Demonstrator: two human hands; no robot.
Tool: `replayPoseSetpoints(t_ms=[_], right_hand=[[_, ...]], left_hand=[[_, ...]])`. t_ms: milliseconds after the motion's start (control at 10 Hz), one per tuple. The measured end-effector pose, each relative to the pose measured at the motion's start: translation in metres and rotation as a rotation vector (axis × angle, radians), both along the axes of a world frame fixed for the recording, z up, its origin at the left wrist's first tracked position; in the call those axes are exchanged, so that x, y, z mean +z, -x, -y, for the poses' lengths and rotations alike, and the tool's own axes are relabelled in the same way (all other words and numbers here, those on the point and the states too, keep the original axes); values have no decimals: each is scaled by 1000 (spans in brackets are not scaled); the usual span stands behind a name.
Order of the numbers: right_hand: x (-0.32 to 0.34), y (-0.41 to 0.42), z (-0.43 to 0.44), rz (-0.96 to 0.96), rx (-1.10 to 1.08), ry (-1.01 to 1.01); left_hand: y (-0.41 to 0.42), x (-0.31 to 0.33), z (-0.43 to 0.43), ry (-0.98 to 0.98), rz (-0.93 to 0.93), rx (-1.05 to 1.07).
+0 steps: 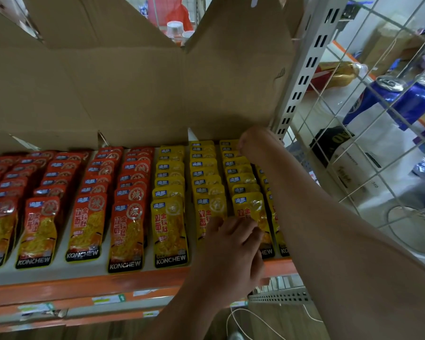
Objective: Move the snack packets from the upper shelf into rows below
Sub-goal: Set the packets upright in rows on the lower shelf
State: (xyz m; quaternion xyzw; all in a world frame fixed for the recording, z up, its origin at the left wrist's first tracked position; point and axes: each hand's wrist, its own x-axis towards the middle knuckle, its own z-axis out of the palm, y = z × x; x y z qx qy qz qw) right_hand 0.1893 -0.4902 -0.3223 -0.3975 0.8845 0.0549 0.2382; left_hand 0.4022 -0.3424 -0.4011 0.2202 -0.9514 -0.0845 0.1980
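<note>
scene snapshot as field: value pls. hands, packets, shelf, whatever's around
left hand: fingers on the front yellow packets of the right-hand rows; grip unclear
right hand: reaching to the back of the yellow rows, just below the cardboard box; blurred, grip unclear
yellow packets: upright in rows, right part of the shelf
red packets: upright in rows, left part
cardboard box: flaps open, directly above the rows
shelf edge: orange
blue cans: behind the wire grid, right side
</note>
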Motion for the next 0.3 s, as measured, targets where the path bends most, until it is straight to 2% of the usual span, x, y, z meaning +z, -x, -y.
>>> replayPoseSetpoints(t_ms=[100, 300], right_hand=[[-3, 1, -5, 15, -7, 126], [5, -17, -32, 8, 64, 521]], left_hand=[[0, 0, 0, -2, 8, 2], [-1, 2, 0, -43, -86, 2]])
